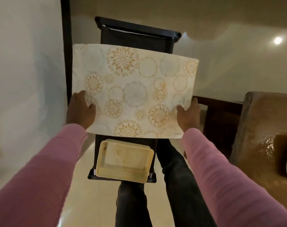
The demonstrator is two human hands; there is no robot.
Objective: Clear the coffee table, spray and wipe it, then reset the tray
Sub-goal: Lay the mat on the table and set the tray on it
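Observation:
A pale placemat (133,89) printed with gold and grey floral circles is held flat in the air above a narrow dark coffee table (136,36). My left hand (81,110) grips its near left edge, thumb on top. My right hand (187,113) grips the near right corner. Under the mat, at the table's near end, sits an empty cream plastic tray (105,173). The mat hides the middle of the table top.
A white wall (24,79) runs close along the left. A dark wooden side table (221,118) and a brown sofa arm (262,128) stand to the right. My legs in dark trousers stand on the glossy tile floor (83,202) at the table's near end.

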